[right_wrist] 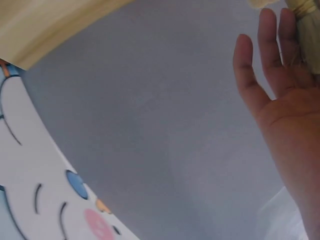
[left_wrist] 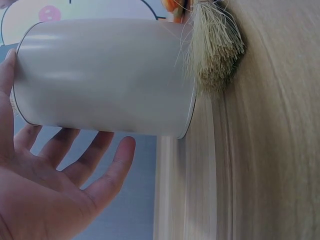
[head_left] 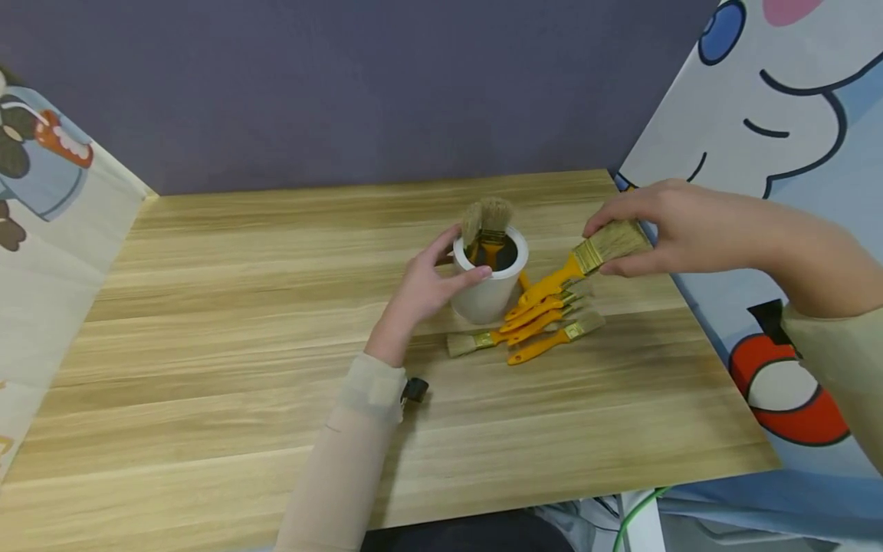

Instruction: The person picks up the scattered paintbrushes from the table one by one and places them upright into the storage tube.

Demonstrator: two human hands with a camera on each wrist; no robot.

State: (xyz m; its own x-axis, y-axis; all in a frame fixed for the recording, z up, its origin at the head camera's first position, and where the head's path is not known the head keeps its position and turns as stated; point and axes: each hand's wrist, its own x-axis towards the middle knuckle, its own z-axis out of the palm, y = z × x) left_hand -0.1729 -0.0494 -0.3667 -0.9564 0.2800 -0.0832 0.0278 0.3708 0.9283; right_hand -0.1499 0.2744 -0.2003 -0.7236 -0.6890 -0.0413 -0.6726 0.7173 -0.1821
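A white cup (head_left: pixel 483 300) stands upright on the table with paintbrushes (head_left: pixel 495 218) in it, bristles up. My left hand (head_left: pixel 433 284) holds the cup near its rim, thumb on the near side and fingers round the far side. In the left wrist view, the cup (left_wrist: pixel 100 75) lies between thumb and fingers. My right hand (head_left: pixel 665 226) pinches a wide paintbrush (head_left: pixel 586 257) by its bristle end, its yellow handle pointing down left. Below that handle lies a pile of yellow-handled paintbrushes (head_left: pixel 541 326), right of the cup. The right wrist view catches only part of the held brush (right_wrist: pixel 311 37).
The wooden table (head_left: pixel 241 345) meets a grey wall panel (head_left: pixel 345 92) at the back. Cartoon-printed sheets (head_left: pixel 793 153) flank it on both sides. A green cable (head_left: pixel 638 514) hangs past the front edge at the lower right.
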